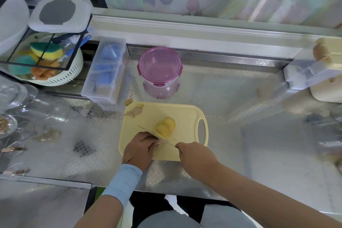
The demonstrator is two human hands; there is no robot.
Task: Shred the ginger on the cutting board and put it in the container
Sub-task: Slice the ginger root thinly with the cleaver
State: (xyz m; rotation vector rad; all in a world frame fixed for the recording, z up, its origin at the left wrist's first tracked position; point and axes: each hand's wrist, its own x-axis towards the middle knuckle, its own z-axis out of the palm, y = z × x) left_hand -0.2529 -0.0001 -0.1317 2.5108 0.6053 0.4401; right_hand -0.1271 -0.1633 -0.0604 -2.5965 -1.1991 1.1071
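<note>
A pale yellow plastic cutting board (pixel 177 114) with a handle hole at its right end lies on the embossed steel table (pixel 231 98), near the person. Near the middle of the board sits a small heap of peeled yellow ginger (pixel 165 126), cut into slices that lean on one another. The left hand (pixel 140 146), with a light blue sleeve (pixel 124 181) on its wrist, rests on the near left part of the board, its fingers curled down onto a pale ginger piece (pixel 160 142) just near of the heap. The right hand (pixel 196 155) is closed round the handle of a thin-bladed knife (pixel 142 128), whose blade runs slantwise to the far left, between the left hand's knuckles and the heap. Brownish ginger peelings (pixel 134 111) lie at the board's far left corner. Beyond the board stands a round clear container with a pink clip-on lid (pixel 160 68), lid on. To its left is a clear rectangular plastic box (pixel 105 72) holding blue items.
</note>
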